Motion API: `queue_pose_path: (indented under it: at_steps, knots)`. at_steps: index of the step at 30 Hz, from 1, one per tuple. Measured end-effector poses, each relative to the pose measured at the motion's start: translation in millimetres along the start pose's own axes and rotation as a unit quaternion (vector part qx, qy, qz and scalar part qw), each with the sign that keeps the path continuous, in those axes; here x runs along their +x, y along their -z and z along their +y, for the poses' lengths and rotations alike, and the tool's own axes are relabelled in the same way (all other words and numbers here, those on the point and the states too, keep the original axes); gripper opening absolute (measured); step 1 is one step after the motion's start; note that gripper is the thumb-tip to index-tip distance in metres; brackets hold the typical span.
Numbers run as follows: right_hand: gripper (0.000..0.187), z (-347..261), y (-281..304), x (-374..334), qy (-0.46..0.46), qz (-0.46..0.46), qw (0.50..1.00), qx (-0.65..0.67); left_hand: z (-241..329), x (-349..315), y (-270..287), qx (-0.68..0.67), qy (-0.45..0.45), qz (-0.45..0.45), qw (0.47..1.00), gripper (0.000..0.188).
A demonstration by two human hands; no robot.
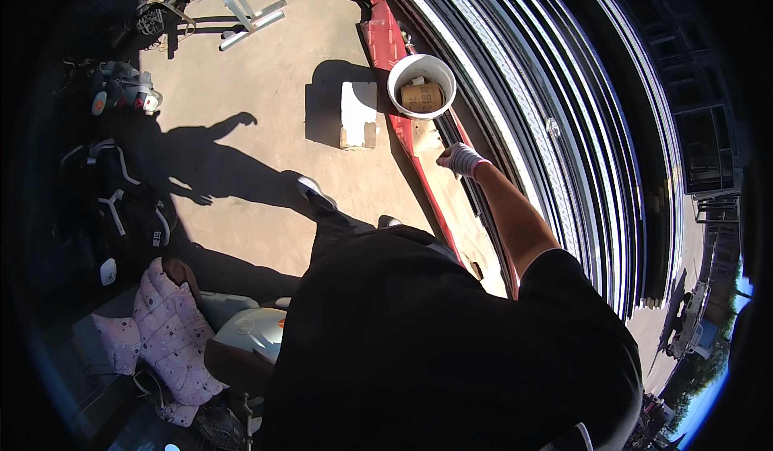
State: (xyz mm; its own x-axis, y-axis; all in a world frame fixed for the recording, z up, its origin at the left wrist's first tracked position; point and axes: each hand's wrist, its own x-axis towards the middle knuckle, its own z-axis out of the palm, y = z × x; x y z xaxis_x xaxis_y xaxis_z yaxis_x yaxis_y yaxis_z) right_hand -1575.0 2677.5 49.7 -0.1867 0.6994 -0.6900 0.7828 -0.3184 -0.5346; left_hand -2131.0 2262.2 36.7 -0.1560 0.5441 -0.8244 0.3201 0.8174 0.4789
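My right hand (463,159) reaches forward in a whitish wrap or fingerless glove with a pink edge at the wrist. Its fingers are curled together; anything between them is too small to make out. Just beyond it stands a white bucket (394,88), apart from the hand, holding a brown cardboard-like package (422,98). Under and beside the hand runs a pale board or sheet (452,189) with a red wrapping (387,44) along its left edge. My left hand is out of the picture.
A white block-like box (357,113) stands left of the bucket. Long metal profiles (515,72) are stacked on the right. A metal stand (245,20) is at the far left. Nearer left, a scooter with a pink quilted cover (173,330) is parked beside me.
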Motion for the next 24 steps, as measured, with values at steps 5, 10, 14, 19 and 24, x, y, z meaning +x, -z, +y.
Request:
queue_pose_path:
  at_steps: [5,10,14,19,24]
  knots:
    - [0.042,-2,-77,37,-0.196,-0.090,0.974,-0.061,86,107,127,0.013,-0.014,0.019,1.000,0.025]
    - [0.036,-37,-163,54,-0.112,-0.155,0.981,-0.017,184,225,301,-0.028,-0.041,0.087,0.995,0.028]
    - [0.038,-96,-163,113,0.049,-0.127,0.989,-0.053,290,310,415,0.060,-0.097,0.124,0.986,0.028]
    - [0.046,-151,-107,230,-0.078,-0.114,0.990,0.010,427,413,455,0.014,-0.198,0.211,0.957,0.028]
    - [0.045,-216,40,343,-0.089,-0.090,0.992,-0.006,560,462,452,0.091,-0.229,0.262,0.933,0.056]
